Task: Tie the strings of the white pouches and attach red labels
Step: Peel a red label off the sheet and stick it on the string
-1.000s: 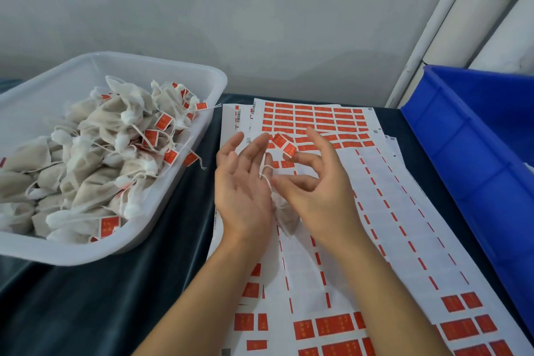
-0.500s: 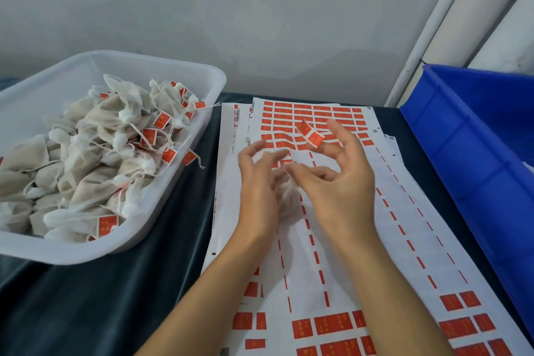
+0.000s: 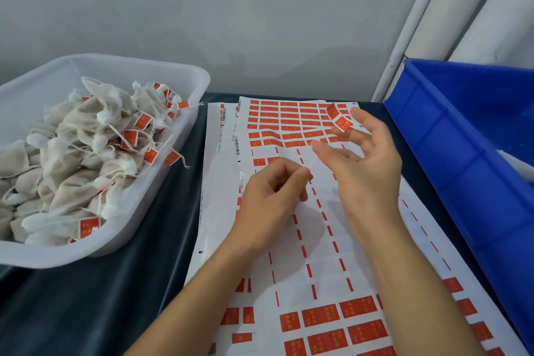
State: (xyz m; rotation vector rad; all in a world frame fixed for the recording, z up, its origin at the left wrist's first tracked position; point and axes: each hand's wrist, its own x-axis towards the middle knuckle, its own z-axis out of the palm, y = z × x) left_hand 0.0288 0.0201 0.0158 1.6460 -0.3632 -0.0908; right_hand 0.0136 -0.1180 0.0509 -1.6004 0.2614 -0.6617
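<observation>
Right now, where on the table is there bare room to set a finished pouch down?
Bare dark cloth lies between the white tub and the label sheets, widening toward the near edge. The tub is heaped with pouches. The sheets' middle is crowded by the left hand and the right hand, which carries a red label.

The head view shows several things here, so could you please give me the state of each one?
left hand: fingers curled, contents hidden.
right hand: fingers spread, red label stuck on a fingertip.
white tub: filled with tied, labelled pouches.
label sheets: partly peeled.
blue bin: contents unclear.
</observation>
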